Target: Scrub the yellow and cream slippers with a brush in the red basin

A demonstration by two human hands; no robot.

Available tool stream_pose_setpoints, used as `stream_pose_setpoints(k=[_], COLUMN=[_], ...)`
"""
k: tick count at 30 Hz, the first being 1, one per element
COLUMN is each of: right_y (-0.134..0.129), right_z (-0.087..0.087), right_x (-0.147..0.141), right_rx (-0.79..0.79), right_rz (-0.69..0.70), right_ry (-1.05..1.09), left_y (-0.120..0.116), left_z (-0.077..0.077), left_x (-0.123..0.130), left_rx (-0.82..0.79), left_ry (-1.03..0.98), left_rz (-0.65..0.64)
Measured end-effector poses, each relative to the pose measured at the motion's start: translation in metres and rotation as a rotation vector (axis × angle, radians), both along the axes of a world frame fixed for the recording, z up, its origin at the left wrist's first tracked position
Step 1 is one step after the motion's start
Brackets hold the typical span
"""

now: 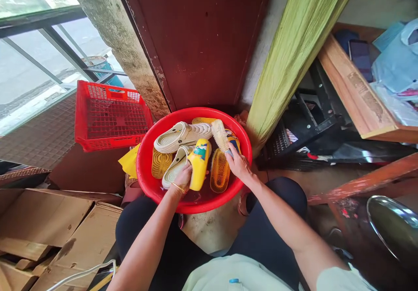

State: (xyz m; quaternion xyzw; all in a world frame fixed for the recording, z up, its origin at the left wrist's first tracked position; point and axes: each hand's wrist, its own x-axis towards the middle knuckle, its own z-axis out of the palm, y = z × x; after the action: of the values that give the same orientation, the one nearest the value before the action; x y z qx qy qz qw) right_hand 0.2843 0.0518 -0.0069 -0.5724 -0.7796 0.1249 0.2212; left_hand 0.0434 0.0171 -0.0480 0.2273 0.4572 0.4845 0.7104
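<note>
My left hand (183, 177) grips a yellow slipper (198, 169) with a blue-green print, held up over a red basin (143, 169). In my right hand (239, 165) is a scrub brush (220, 135), its pale bristles to the right of the slipper and apart from it. A cream clog (183, 136) lies at the back of the basin, and a second cream clog (174, 169) is beside my left hand. Under my right hand a yellow sole (220, 171) faces up. Another yellow-brown sole (161, 164) lies at the left. Dark water shows at the basin's front.
A red plastic crate (112, 117) stands behind the basin to the left. Cardboard boxes (45, 217) fill the lower left. A maroon door (199, 43) rises behind, with a green curtain (294, 51) to its right. A wooden drawer (359, 86) juts out at the right.
</note>
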Motion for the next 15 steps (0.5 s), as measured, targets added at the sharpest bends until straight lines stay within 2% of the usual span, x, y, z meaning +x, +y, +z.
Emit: stream_pose_setpoints(k=[5,10,12,15], right_y=[-0.028,-0.052,-0.059,-0.070], right_z=[0.015,0.046,0.059,0.071], right_x=[0.005,0.021,0.028,0.032], right_rx=[-0.021,-0.165,-0.257,-0.340], right_rz=[0.123,0.335,0.400,0.395], right_ry=[0.211,0.318,0.252,-0.023], left_y=[-0.001,0.015,0.023,0.033], left_z=[-0.003,-0.010,-0.014,-0.018], left_x=[0.014,0.020,0.020,0.017], left_rx=[0.063,0.049,0.063,0.021], left_ry=[0.100,0.168,0.178,0.171], left_rz=[0.120,0.303,0.373,0.415])
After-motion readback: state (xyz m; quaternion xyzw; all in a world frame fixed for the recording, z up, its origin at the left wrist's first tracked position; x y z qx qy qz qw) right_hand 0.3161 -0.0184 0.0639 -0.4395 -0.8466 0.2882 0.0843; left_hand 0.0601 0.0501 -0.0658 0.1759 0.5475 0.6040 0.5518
